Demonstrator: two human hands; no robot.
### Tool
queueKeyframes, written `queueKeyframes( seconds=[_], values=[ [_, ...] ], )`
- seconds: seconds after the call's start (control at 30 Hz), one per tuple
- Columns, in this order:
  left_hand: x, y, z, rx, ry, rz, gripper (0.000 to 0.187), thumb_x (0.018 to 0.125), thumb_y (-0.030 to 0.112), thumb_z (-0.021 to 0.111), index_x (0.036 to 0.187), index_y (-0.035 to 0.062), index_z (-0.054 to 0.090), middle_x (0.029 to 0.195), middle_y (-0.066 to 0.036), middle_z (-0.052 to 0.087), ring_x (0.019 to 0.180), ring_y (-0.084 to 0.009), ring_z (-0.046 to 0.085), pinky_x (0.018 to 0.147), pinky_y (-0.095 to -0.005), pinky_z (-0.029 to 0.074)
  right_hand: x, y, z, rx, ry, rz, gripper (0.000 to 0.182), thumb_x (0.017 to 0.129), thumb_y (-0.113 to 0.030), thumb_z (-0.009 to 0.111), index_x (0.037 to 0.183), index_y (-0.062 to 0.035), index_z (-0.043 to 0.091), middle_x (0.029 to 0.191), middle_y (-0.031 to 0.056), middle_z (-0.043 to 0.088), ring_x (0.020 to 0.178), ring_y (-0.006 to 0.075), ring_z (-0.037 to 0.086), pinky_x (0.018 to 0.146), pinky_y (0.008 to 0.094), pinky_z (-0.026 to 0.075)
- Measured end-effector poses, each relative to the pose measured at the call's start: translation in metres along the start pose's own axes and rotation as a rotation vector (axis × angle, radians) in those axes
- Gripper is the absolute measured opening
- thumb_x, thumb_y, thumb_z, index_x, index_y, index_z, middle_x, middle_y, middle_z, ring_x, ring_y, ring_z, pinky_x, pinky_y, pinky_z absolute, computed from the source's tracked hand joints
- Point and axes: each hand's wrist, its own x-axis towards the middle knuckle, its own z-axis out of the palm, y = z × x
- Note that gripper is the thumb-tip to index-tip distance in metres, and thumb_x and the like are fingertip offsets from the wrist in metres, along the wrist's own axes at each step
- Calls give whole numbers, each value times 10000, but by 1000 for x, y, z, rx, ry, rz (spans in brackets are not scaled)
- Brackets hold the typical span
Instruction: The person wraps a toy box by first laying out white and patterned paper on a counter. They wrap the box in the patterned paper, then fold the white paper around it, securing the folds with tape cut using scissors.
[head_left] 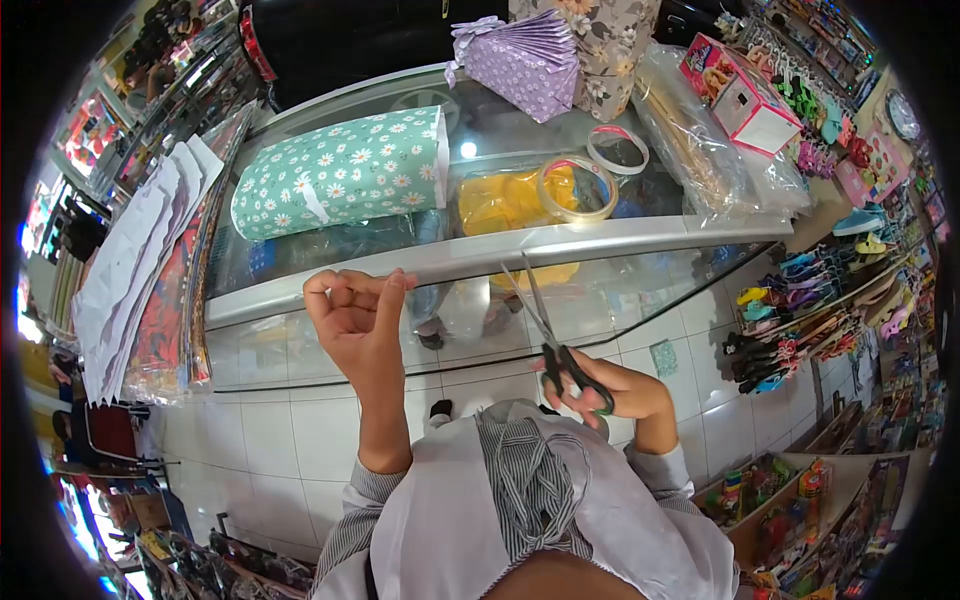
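My right hand (620,388) holds a pair of scissors (545,325) with black handles. Their blades are slightly apart and point up toward the counter's front edge. My left hand (355,310) is raised before that edge, thumb and index finger pinched together; anything between them is too small to make out. Behind it on the glass lies a roll wrapped in green daisy-print paper (350,172), white at its right end. Two rolls of tape, a clear tape roll (608,205) and a paler tape roll (640,150), rest to the right.
The glass counter (620,238) has a metal front edge. On it are a pleated purple floral package (525,65), a floral-wrapped cylinder (605,90), plastic-bagged sticks (690,150) and a pink box (740,95). White paper sheets (140,260) overhang at left. Hanging hair accessories (800,300) are at right.
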Motion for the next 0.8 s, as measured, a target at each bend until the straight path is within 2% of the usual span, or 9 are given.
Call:
queueKeyframes(
  seconds=[0.1,0.13,0.23,0.33,0.43,0.63,0.8],
  values=[
    [-2,3,2,38,37,24,350,816,-93,598,1017,74,365,777,-49,549,785,-185,640,873,-337,483,18,13,-3,102,65,-55,710,890,-545,506,1346,-34,318,860,30,517,526,43,447,447,190,375],
    [-3,3,1,35,49,32,349,815,-93,600,1014,72,366,772,-49,550,784,-184,640,860,-326,481,21,9,-3,59,127,-29,886,813,-689,456,1343,12,341,846,91,523,568,80,462,412,193,363],
    [-2,3,-5,28,86,64,346,811,-94,607,1005,66,369,757,-50,555,782,-179,640,826,-295,475,27,10,-6,48,169,-37,880,801,-693,469,1320,11,372,821,86,527,566,78,459,399,194,350],
    [1,2,-10,43,114,76,346,806,-95,615,997,62,373,740,-51,560,783,-173,640,811,-273,467,31,15,-8,70,218,-94,680,869,-595,489,1269,-48,439,752,18,530,451,37,393,415,184,338],
    [2,1,-13,85,133,75,349,803,-94,620,998,62,375,730,-52,566,777,-168,640,809,-265,464,36,12,-11,81,251,-79,620,883,-561,504,1228,-47,467,729,15,527,450,31,387,404,183,318],
    [6,-3,-17,73,147,77,348,808,-83,624,1005,61,377,734,-51,570,761,-169,642,788,-259,472,45,10,-12,93,287,-96,355,902,-268,527,1163,-28,499,697,2,518,519,29,408,408,175,281],
    [11,-5,-18,71,167,70,348,810,-77,624,1016,58,378,744,-46,559,763,-179,641,787,-264,482,47,11,-6,161,317,-158,261,862,-99,531,1105,-9,503,677,-6,511,575,56,444,503,191,331]
  ],
)
